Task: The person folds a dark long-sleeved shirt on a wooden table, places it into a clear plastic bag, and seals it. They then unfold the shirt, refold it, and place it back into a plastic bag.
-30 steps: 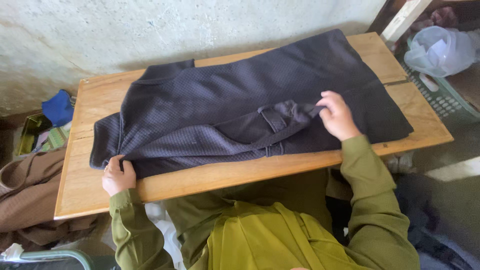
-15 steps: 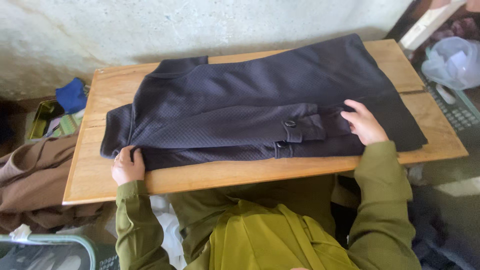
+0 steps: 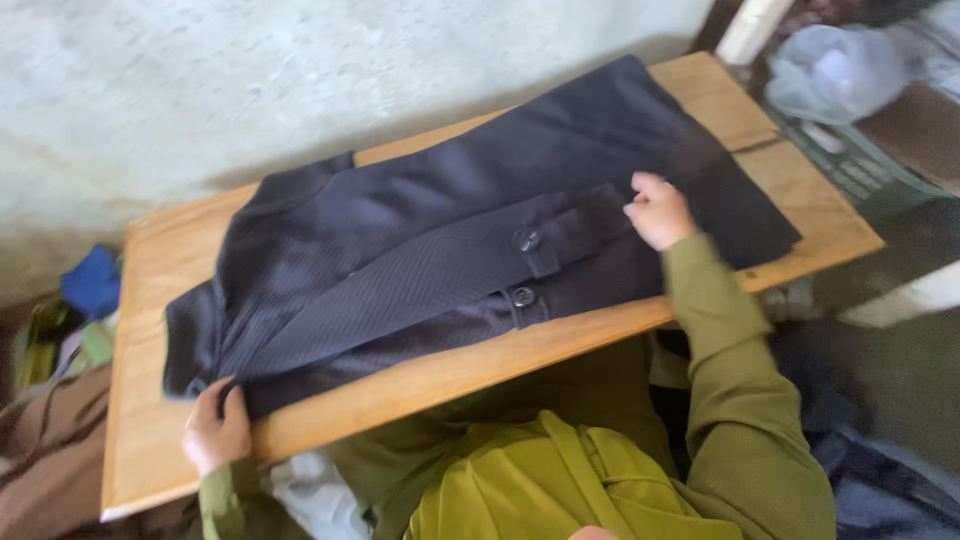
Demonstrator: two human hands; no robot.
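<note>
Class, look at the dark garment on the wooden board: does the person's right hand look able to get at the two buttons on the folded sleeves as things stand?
Probably yes. The right hand rests on the sleeve end of the dark garment, and both buttons lie uncovered on top just to its left, with nothing between. The left hand is busy at the garment's far corner.

Soft, even daylight with faint shadows; the whole view is slightly motion-blurred, worst at the right edge.

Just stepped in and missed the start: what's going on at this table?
A person in olive-green sleeves is laying out a dark jacket on a wooden table. The left hand pinches its near corner; the right hand presses a sleeve folded across the body, two buttons facing up.
</note>
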